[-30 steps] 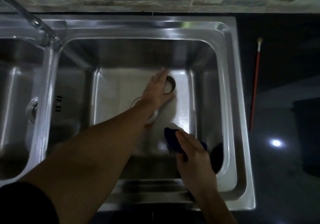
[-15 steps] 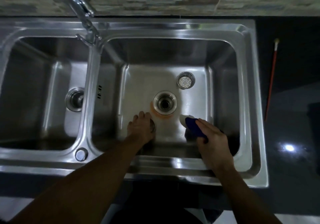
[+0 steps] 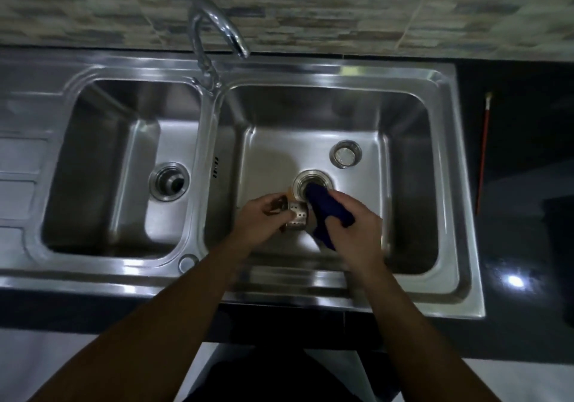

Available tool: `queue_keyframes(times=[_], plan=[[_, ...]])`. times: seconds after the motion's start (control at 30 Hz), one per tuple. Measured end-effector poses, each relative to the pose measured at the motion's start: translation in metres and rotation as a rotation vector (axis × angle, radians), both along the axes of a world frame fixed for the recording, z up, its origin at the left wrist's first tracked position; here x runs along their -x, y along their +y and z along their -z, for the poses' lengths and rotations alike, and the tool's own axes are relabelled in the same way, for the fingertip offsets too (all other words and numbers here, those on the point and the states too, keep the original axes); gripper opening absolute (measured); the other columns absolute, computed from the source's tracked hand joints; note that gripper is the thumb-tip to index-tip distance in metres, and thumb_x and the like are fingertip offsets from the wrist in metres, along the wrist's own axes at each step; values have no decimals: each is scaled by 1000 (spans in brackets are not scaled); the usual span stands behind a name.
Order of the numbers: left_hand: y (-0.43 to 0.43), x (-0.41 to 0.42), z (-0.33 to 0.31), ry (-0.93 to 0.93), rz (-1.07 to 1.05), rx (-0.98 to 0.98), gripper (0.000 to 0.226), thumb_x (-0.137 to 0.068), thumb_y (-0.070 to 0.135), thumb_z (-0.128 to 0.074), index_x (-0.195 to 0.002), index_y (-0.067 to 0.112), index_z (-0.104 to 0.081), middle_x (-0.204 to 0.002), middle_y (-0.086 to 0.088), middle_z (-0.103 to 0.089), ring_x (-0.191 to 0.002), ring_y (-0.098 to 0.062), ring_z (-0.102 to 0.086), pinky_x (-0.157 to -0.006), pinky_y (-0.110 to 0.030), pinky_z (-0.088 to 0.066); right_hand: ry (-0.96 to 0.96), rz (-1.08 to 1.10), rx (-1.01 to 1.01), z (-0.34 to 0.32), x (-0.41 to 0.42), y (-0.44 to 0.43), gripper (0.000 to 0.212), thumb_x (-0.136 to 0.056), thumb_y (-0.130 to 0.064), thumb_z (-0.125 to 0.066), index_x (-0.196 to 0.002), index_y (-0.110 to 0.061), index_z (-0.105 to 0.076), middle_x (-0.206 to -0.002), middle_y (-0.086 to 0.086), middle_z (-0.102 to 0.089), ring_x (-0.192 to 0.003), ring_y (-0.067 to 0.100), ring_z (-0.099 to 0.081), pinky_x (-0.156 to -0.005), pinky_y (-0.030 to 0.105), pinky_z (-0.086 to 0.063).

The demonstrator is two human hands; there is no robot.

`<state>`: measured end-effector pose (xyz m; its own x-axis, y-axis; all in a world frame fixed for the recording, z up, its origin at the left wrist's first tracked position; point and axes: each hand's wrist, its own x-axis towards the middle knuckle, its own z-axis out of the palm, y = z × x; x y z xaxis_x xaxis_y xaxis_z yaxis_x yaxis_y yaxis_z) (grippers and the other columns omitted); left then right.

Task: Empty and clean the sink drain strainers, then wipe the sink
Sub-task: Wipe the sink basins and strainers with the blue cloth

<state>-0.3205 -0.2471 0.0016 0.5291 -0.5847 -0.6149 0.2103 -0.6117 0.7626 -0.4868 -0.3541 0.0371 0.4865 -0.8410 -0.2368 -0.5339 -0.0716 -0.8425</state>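
Note:
My left hand grips a perforated steel drain strainer on its side above the floor of the right sink basin. My right hand holds a dark blue cloth right beside the strainer, its tip over the open right drain. A second strainer sits upright on the basin floor, behind and to the right of the drain. An orange-brown stain shows at the drain's left rim.
The left basin has its own drain. A chrome faucet arches over the divider at the back. A thin red stick lies on the black counter to the right.
My left hand lifted a strainer off the basin floor near the front. My right hand brought the blue cloth left against it. The camera view shifted, showing both basins.

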Motion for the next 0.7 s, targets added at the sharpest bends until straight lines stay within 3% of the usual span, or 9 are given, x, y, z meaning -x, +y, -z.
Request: queue_keyframes(times=[0.07, 0.13, 0.23, 0.3, 0.4, 0.5, 0.57, 0.7], plan=[[4, -4, -7, 74, -100, 74, 47, -87, 6, -74, -132, 14, -65, -106, 8, -72, -84, 10, -70, -70, -11, -55, -91, -113, -79, -3, -15, 10, 64, -76, 1, -67, -128, -35, -66, -116, -22, -66, -99, -12, -62, -83, -2, -44], [7, -9, -11, 170, -167, 107, 44, -90, 4, -70, -133, 12, -64, -115, -3, -73, -100, -5, -72, -82, -24, -61, -88, -243, -109, -4, -27, 19, 68, -75, -12, -71, -137, -38, -59, -135, -15, -57, -111, -17, -54, -90, -1, -41], [14, -13, -14, 320, -231, 148, 33, -92, 7, -68, -124, 14, -71, -118, -13, -74, -101, -24, -73, -85, -36, -62, -42, -335, -55, 0, -37, 27, 75, -75, -23, -66, -144, -47, -48, -149, -11, -50, -125, 7, -51, -103, 17, -44], [19, -15, -12, 365, -229, 177, 24, -91, 11, -70, -104, 27, -80, -107, -6, -78, -94, -19, -75, -77, -31, -62, -83, -377, -43, 3, -42, 28, 79, -76, -14, -62, -145, -48, -45, -156, -10, -43, -136, 14, -45, -105, 17, -42], [22, -17, -11, 367, -219, 198, 33, -90, 11, -70, -84, 41, -81, -93, 11, -80, -85, -4, -75, -66, -16, -57, -159, -386, -67, 6, -47, 30, 90, -74, 4, -58, -148, -46, -44, -161, -10, -37, -145, 14, -41, -98, 6, -42], [19, -22, -10, 352, -262, 209, 27, -88, 12, -73, -107, 29, -78, -105, 2, -79, -97, -15, -75, -74, -23, -58, -173, -384, -27, 8, -46, 36, 95, -72, 9, -57, -152, -38, -40, -163, -11, -33, -143, 14, -45, -95, 8, -46], [18, -26, -10, 355, -320, 217, 35, -89, 12, -73, -123, 17, -71, -113, -6, -76, -105, -24, -73, -77, -26, -59, -153, -390, 52, 10, -45, 42, 94, -71, 10, -58, -154, -31, -40, -163, -8, -32, -144, 10, -43, -97, 9, -46], [15, -30, -11, 384, -306, 218, 38, -91, 8, -69, -129, 11, -67, -116, -10, -75, -101, -21, -74, -77, -27, -59, -135, -346, 73, 12, -44, 44, 92, -71, 8, -59, -153, -32, -42, -161, -5, -39, -140, -8, -41, -96, 9, -47]])
